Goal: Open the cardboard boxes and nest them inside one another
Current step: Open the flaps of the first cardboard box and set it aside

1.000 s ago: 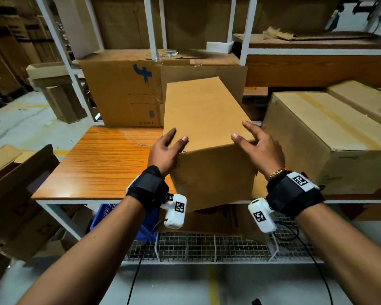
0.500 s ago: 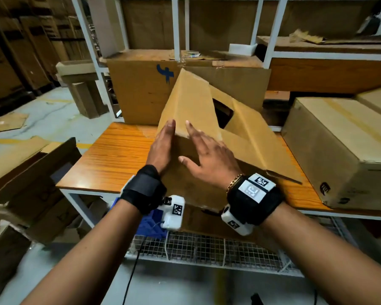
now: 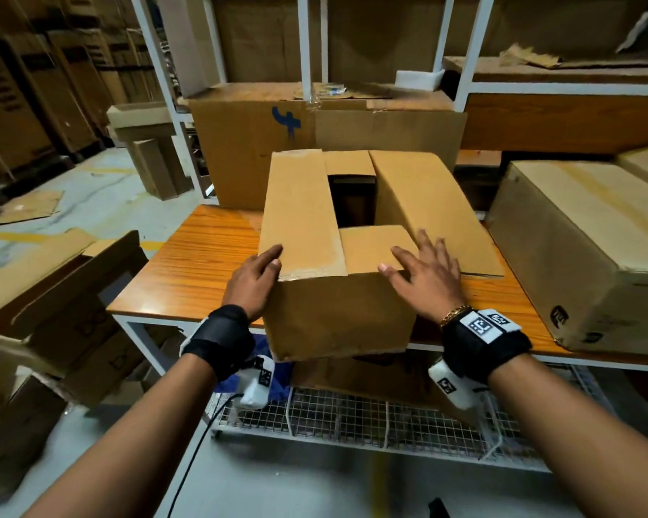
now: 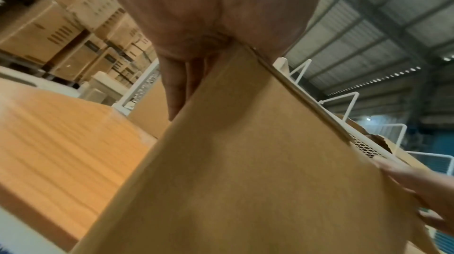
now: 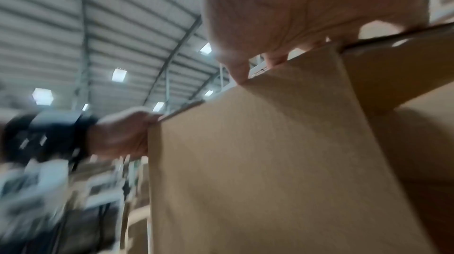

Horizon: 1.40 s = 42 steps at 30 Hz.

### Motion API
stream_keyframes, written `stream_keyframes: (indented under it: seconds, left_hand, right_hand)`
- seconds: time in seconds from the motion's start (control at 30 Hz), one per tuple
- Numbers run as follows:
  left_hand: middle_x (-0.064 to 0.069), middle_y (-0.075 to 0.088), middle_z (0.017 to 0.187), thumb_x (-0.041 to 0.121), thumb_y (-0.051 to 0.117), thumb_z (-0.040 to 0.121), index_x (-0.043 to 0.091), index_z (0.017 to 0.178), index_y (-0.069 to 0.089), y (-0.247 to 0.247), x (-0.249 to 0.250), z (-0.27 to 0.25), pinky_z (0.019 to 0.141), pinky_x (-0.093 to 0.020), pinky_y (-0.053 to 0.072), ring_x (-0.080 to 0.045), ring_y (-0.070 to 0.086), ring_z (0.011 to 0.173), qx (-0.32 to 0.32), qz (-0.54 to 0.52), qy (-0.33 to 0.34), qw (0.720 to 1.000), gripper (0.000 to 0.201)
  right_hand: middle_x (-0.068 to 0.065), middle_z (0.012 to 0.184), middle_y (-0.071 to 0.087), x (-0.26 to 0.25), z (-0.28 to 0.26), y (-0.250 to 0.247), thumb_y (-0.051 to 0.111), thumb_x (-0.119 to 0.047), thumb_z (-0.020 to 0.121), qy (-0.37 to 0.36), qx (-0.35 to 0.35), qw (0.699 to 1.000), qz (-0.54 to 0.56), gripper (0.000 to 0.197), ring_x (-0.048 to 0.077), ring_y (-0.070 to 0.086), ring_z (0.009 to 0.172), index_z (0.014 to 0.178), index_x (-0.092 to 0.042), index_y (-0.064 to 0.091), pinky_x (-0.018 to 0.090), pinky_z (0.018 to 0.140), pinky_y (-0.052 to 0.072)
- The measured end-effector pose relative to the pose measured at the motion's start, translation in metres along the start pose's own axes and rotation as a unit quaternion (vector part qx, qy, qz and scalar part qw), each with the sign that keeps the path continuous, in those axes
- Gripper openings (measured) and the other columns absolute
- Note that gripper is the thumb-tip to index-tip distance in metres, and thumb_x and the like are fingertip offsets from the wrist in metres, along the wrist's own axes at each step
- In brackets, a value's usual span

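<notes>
A plain cardboard box [image 3: 333,315] stands upright at the front edge of the orange table [image 3: 195,263], overhanging it slightly. Its top flaps lie loosely folded, with a dark gap [image 3: 352,203] between them. My left hand [image 3: 257,278] grips the near left top corner, thumb on the left flap and fingers straight down the side [image 4: 176,91]. My right hand [image 3: 423,271] lies flat with spread fingers on the near flap and the right flap, which slopes down to the table. The right wrist view shows that palm [image 5: 294,5] on the box's top edge.
A large sealed carton [image 3: 577,248] sits on the table close to the right. A carton with a blue mark [image 3: 255,151] stands behind, between white rack posts. A wire shelf [image 3: 390,416] lies under the table. Loose cartons [image 3: 53,293] pile up on the floor at left.
The box went from held closed between both palms, to tilted with flaps springing apart, to upright with the flaps on top. My right hand moved onto the near and right flaps.
</notes>
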State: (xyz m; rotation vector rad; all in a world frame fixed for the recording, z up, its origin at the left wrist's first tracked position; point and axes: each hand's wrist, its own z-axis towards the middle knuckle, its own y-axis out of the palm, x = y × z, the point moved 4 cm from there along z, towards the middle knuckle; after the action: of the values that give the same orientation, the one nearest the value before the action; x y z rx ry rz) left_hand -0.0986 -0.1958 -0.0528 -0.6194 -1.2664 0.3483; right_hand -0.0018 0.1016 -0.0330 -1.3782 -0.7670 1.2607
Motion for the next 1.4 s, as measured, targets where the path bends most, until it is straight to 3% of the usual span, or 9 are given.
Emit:
stream_keyframes:
  seconds: [0.1,0.27,0.4,0.53,0.77,1.0,1.13,1.27,1.4]
  left_hand:
    - [-0.005,0.048,0.144,0.039,0.037,0.102,0.039,0.143,0.043,0.005,0.014,-0.001,0.102,-0.035,0.034,-0.026,0.043,0.131,0.023,0.047,-0.013,0.999,0.042]
    - [-0.002,0.036,0.153,0.086,0.042,0.073,0.045,0.147,0.031,0.009,0.018,-0.005,0.110,-0.046,0.034,-0.026,0.038,0.138,-0.009,0.087,-0.026,0.996,0.085]
    - [-0.002,0.014,0.162,0.097,0.046,0.053,0.042,0.150,0.021,0.006,0.032,-0.002,0.106,-0.051,0.038,-0.034,0.035,0.140,-0.023,0.195,-0.049,0.979,0.114]
    - [-0.010,0.027,0.154,0.098,0.045,0.051,0.033,0.151,0.019,0.009,0.039,0.000,0.100,-0.049,0.047,-0.037,0.044,0.130,-0.038,0.234,-0.040,0.971,0.122]
    - [-0.008,0.032,0.150,0.098,0.039,0.056,0.035,0.151,0.018,0.004,0.035,-0.002,0.098,-0.048,0.047,-0.035,0.048,0.126,-0.043,0.237,-0.025,0.970,0.116]
    - [0.000,0.039,0.152,0.086,0.010,0.078,0.031,0.146,0.037,-0.011,0.039,-0.008,0.100,-0.044,0.042,-0.025,0.043,0.133,0.075,0.199,0.030,0.977,0.091]
    - [-0.007,0.044,0.145,0.052,0.028,0.099,0.020,0.147,0.033,-0.040,0.043,-0.014,0.104,-0.045,0.040,-0.024,0.042,0.131,0.239,0.126,0.122,0.955,0.058]
    - [-0.016,0.008,0.161,0.038,0.051,0.090,0.011,0.155,0.008,-0.072,0.043,-0.022,0.118,-0.043,0.008,-0.031,0.009,0.148,0.385,0.191,0.065,0.900,0.082]
    - [-0.009,0.005,0.163,0.034,0.053,0.086,0.031,0.151,0.022,-0.076,0.024,-0.020,0.115,-0.053,-0.007,-0.035,-0.004,0.149,0.305,0.366,-0.009,0.879,0.073]
  right_hand:
    - [0.007,0.167,0.002,0.013,0.002,-0.003,0.034,-0.078,0.087,0.080,-0.002,0.994,0.076,0.073,0.037,0.003,0.151,0.150,-0.041,0.033,0.053,0.121,0.009]
    - [0.005,0.165,0.018,0.024,-0.003,-0.005,0.037,-0.075,0.089,0.069,-0.019,0.990,0.125,0.076,0.028,0.021,0.149,0.153,-0.036,0.030,0.049,0.117,0.019]
    - [0.000,0.165,0.015,0.027,-0.006,-0.002,0.031,-0.079,0.087,0.066,-0.034,0.990,0.121,0.077,0.029,0.020,0.149,0.154,-0.040,0.025,0.051,0.116,0.022]
    - [-0.001,0.164,0.021,0.028,-0.004,-0.004,0.031,-0.080,0.086,0.057,-0.031,0.991,0.120,0.078,0.027,0.026,0.147,0.152,-0.039,0.030,0.050,0.112,0.031]
    - [-0.002,0.140,0.042,0.030,-0.008,-0.010,0.034,-0.086,0.080,0.050,-0.006,0.996,0.069,0.079,0.023,0.054,0.112,0.140,-0.037,0.046,0.028,0.064,0.042]
    - [0.000,0.145,0.036,0.032,-0.010,-0.007,0.032,-0.086,0.079,0.053,-0.004,0.996,0.072,0.078,0.026,0.041,0.130,0.141,-0.039,0.043,0.035,0.075,0.045]
    - [0.001,0.146,0.036,0.031,-0.012,-0.008,0.029,-0.087,0.078,0.057,-0.002,0.996,0.074,0.080,0.027,0.037,0.133,0.141,-0.040,0.042,0.039,0.083,0.046]
    - [0.001,0.146,0.035,0.030,-0.012,-0.010,0.029,-0.089,0.074,0.059,-0.017,0.995,0.074,0.085,0.029,0.036,0.133,0.143,-0.039,0.040,0.043,0.091,0.048]
    - [0.003,0.151,0.031,0.029,-0.008,-0.013,0.039,-0.087,0.074,0.069,-0.040,0.992,0.094,0.090,0.033,0.030,0.138,0.148,-0.036,0.035,0.049,0.101,0.041]
